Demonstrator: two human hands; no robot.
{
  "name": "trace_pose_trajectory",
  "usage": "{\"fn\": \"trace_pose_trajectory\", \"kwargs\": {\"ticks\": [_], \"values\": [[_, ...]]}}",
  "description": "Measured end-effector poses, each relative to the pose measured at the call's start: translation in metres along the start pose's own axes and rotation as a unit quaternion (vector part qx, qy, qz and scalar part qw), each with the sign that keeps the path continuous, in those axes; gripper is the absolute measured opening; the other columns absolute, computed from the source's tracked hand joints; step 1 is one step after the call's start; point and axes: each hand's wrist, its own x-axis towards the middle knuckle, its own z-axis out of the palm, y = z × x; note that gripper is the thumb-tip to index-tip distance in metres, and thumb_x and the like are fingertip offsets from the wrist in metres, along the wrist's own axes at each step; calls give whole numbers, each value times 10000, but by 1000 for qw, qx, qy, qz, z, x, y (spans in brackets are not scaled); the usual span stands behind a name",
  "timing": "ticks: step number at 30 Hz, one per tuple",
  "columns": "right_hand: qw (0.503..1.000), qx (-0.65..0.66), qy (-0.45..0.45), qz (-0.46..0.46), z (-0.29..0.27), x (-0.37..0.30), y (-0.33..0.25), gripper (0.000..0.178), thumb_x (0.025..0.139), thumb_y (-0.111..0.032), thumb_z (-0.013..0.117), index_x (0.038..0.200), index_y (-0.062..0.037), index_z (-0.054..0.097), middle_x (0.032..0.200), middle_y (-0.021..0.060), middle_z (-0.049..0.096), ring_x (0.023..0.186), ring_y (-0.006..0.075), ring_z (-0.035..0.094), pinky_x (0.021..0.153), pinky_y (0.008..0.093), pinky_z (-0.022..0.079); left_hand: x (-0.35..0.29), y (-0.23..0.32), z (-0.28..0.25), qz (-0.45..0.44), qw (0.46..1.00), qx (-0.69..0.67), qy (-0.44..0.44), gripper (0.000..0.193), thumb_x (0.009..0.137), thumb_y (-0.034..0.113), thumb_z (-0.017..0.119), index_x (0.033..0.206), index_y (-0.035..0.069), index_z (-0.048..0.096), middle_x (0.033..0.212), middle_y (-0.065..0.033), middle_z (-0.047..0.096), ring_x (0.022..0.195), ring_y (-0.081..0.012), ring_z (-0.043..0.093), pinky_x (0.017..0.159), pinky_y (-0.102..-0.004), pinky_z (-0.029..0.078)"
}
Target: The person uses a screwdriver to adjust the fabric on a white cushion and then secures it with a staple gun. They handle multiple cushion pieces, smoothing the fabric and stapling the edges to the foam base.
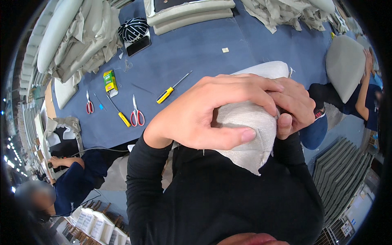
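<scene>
A light beige fabric-covered cushion (245,120) is held up close to me, its near end narrowing to a loose fabric corner that hangs down. My left hand (212,110) is closed round its left side, the thumb pressing on the cloth and the fingers bent over the top. On the far right side, my right hand (295,104) grips it with curled fingers, their tips close to those of my left hand. Beyond the hands, a pale padded part (265,69) shows; whether it belongs to the same cushion is hidden.
On the blue table (196,49) lie red-handled scissors (136,116), smaller scissors (88,104), yellow-handled screwdrivers (165,95), a yellow-green box (110,81) and a phone (139,45) beside a patterned round object (133,29). Fabric covers (85,41) are heaped left. People work on both sides.
</scene>
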Motion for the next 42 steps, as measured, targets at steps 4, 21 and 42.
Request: {"fn": "trace_pose_trajectory", "kwargs": {"ticks": [4, 21, 42], "values": [[1000, 5, 10, -27, 0, 3, 4, 413, 995, -315, 652, 943, 73, 783, 796, 195, 760, 708, 332, 773, 668, 392, 614, 4, 1, -3, 22, 999, 30, -11, 492, 806, 286, 772, 1222, 30, 722, 1314, -256, 695, 1291, -454, 643, 1084, -503, 501], [996, 42, 29, -70, -5, -2, 19, 294, 935, -186, 697, 1018, 89, 758, 900, 231, 774, 715, 333, 772, 667, 377, 611, 19, -21, -17, 98, 988, -43, -109, 497, 707, 203, 934, 1157, 85, 759, 1475, -337, 579, 1459, -532, 467, 1224, -627, 287], [922, -125, 6, 366, -52, -142, 118, 572, 1082, -321, 512, 1572, -32, 457, 1626, 172, 441, 1528, 313, 408, 1200, 434, 436, -236, -166, -33, -428, 784, -288, 347, 684, 1075, 463, 582, 1637, 103, 429, 1647, -172, 450, 1441, -302, 521, 1199, -380, 403]]}}
